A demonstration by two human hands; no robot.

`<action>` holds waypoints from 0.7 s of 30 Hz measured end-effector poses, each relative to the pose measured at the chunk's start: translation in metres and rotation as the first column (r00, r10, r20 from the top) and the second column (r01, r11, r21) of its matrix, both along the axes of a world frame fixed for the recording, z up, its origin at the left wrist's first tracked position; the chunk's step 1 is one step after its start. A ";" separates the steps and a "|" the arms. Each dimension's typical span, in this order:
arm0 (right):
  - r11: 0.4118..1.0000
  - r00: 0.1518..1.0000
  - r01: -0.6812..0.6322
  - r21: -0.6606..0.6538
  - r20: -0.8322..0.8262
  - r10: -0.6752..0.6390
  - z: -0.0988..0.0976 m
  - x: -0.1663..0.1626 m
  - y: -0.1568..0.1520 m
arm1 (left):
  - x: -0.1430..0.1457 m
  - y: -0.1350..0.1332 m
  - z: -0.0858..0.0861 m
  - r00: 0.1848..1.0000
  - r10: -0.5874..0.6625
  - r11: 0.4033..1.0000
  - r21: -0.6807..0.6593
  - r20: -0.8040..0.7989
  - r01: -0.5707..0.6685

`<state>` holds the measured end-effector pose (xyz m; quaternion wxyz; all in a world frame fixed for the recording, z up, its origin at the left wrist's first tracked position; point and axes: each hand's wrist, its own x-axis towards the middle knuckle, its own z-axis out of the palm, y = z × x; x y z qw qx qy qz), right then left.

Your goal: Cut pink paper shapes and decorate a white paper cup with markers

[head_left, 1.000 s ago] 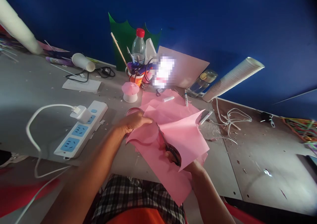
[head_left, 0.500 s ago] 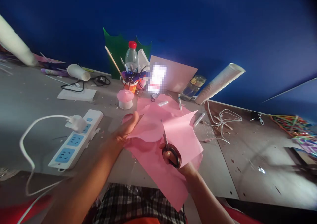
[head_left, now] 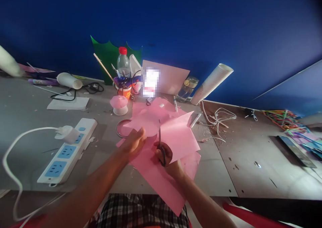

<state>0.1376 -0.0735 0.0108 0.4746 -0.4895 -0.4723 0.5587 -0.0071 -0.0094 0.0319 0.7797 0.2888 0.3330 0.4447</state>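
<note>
My right hand (head_left: 163, 155) is closed round the dark handles of a pair of scissors (head_left: 160, 134), whose blades point away from me at a sheet of pink paper (head_left: 179, 134). To the right of the blades one flap of that sheet stands raised. My left hand (head_left: 136, 140) pinches a rounded part of the pink paper, thumb on top, left of the scissors. More pink paper (head_left: 168, 187) lies beneath both hands and hangs over the table's front edge. A dark ring, perhaps a tape roll (head_left: 118, 130), sits beside my left hand, partly covered by paper.
A small cup with a pink top (head_left: 119, 103) stands behind my left hand. Left lies a power strip (head_left: 66, 154). At the back are a bottle (head_left: 123, 65), a lit phone (head_left: 151, 82), a jar (head_left: 187, 88) and stacked paper cups (head_left: 212, 83). A phone (head_left: 297, 150) rests at right.
My left hand has moved right, nearer the scissors, and now pinches the paper's rounded part. The scissors have turned more upright. The whole view has shifted slightly.
</note>
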 end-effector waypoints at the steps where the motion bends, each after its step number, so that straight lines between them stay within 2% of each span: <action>1: 1.000 1.000 -0.007 -0.002 -0.005 0.007 -0.002 -0.001 0.000 | 0.002 0.000 0.002 1.000 0.016 1.000 -0.017 0.025 -0.016; 3: 1.000 0.999 -0.022 -0.021 -0.024 0.021 -0.006 -0.002 0.000 | 0.006 0.000 0.006 0.990 0.141 0.988 -0.065 0.011 -0.140; 5: 0.998 0.999 -0.033 -0.048 -0.045 0.031 -0.006 -0.002 0.000 | 0.009 0.000 0.009 0.978 0.204 0.973 -0.106 -0.034 -0.207; 13: 0.993 0.999 0.026 -0.119 -0.043 -0.031 0.007 -0.007 0.001 | 0.007 0.000 0.000 0.983 0.152 0.970 -0.173 -0.105 -0.169; 18: 0.993 0.997 0.036 -0.110 -0.062 -0.043 0.003 -0.006 0.001 | 0.007 0.000 0.005 0.987 0.162 0.968 -0.192 -0.013 -0.161; 21: 0.994 0.997 0.043 -0.105 -0.060 -0.049 -0.004 -0.003 0.000 | 0.007 0.000 0.010 0.986 0.167 0.953 -0.261 0.023 -0.155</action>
